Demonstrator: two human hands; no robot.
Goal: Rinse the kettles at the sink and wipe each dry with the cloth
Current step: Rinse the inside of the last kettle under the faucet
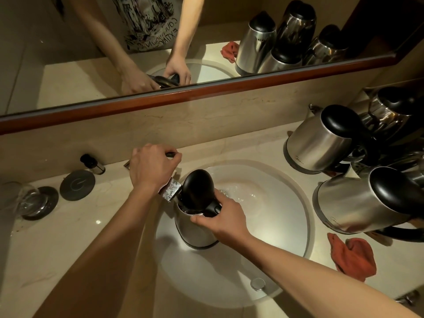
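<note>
Nearest me, my right hand (221, 218) is wrapped round the black handle of the stainless kettle (195, 223), holding it upright inside the white sink basin (296, 214), lid flipped up under the spout of the faucet (171, 190). My left hand (151, 167) is curled over the faucet lever at the back edge of the tabletop (75, 228); I judge it is controlling the flow.

The risk I see is in that one-handed hold. The kettle gets heavier as it fills, and a wet handle could twist in my fingers and knock the body against the basin. The spout sits very close to the raised lid, so lifting carelessly could snag it. Too much flow would also splash onto the tabletop.

The orange cloth (353, 258) lies on the front right of the tabletop, just past the sink rim and well apart from both hands. Farther back along the right edge, several other kettles (321, 143) stand crowded together, close enough that a swinging elbow might topple one. Left of the sink sit a dark round coaster (77, 185) and a drinking glass (23, 198).
</note>
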